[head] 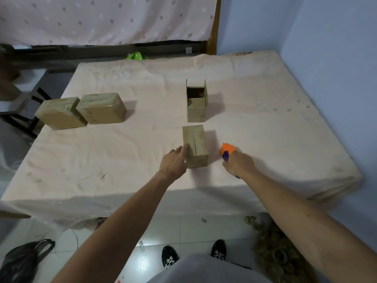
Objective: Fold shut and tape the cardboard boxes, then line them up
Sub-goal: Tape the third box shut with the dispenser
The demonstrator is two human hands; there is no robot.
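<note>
left hand [173, 162]: fingers [183, 149] straight, steadying box [196, 144], flaps shut
right hand [238, 163]: clamped on tape gun [226, 150], ready right of box
open box [196, 103]: beyond fingers, untaped

A home bedroom: a sheet-covered bed [122, 160], dotted pink cloth [102, 19] behind, blue walls [326, 48], tiled floor [163, 231].

A low mattress [122, 160] under a pale peach sheet carries four cardboard boxes. At its left edge a taped box [59, 113] touches a second taped box [102, 108] with handwriting on its side. Farther right stands an open-topped box [196, 105], with a closed box [194, 146] just in front. An orange tape dispenser [227, 149] lies near the closed box's right.
</note>
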